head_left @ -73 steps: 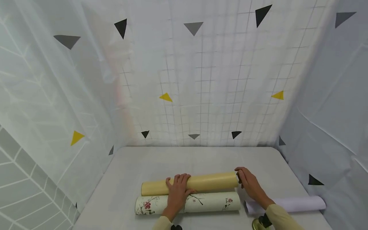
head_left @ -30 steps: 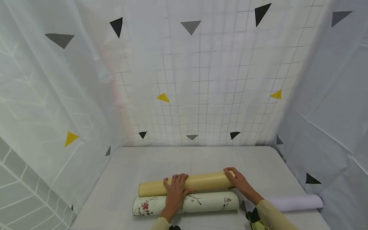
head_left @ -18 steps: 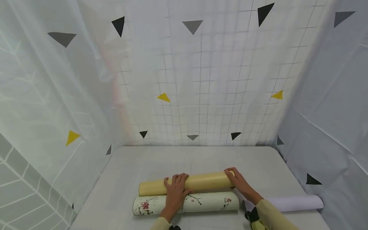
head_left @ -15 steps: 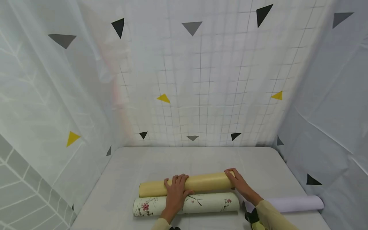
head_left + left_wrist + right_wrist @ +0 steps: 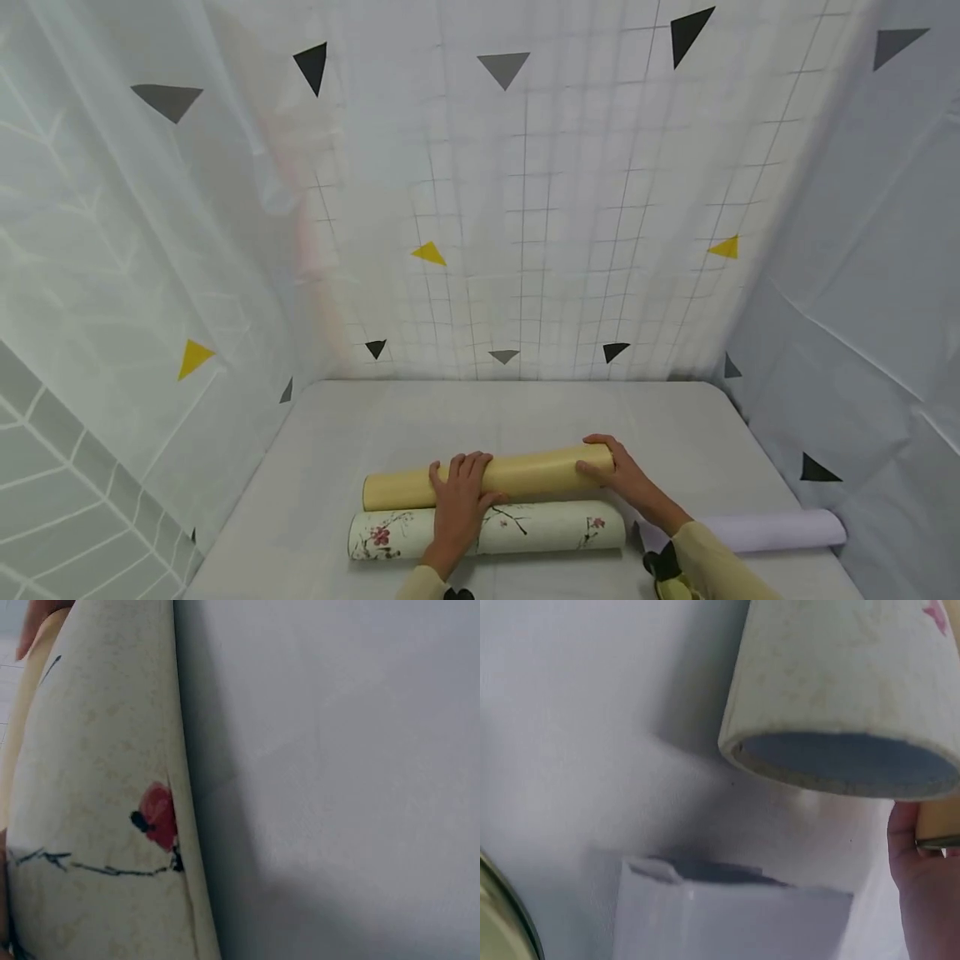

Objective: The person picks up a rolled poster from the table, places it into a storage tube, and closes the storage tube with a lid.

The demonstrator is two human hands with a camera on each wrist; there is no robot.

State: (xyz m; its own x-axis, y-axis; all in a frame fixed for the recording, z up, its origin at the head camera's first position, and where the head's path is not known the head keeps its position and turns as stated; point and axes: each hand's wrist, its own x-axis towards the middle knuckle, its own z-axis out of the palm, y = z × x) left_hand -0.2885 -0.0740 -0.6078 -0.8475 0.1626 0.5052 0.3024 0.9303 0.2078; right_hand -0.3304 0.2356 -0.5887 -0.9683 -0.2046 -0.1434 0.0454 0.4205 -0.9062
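Observation:
A yellow tube (image 5: 540, 472) lies crosswise on the table, its right end slightly farther back. My left hand (image 5: 460, 504) grips it left of the middle, fingers over the top and thumb on the near side. At the right end my right hand (image 5: 618, 475) holds it, thumb in front and fingers behind; the right wrist view shows this hand (image 5: 934, 900) at the tube's dark-edged end. Just in front lies a pale tube with painted blossoms (image 5: 555, 529), partly under my left wrist. Its hollow, thick-walled end (image 5: 840, 761) shows in the right wrist view.
To the right lies a lavender roll (image 5: 780, 531), its near end (image 5: 735, 915) open and creased. Below my right sleeve is a round gold-coloured object (image 5: 675, 587), like a lid. A white table (image 5: 495, 417) is enclosed by patterned sheets behind and at both sides.
First my right hand was just off the yellow tube's right end with something dark at its fingers. Then it closed over that end, and its thumb has since shifted onto the near side.

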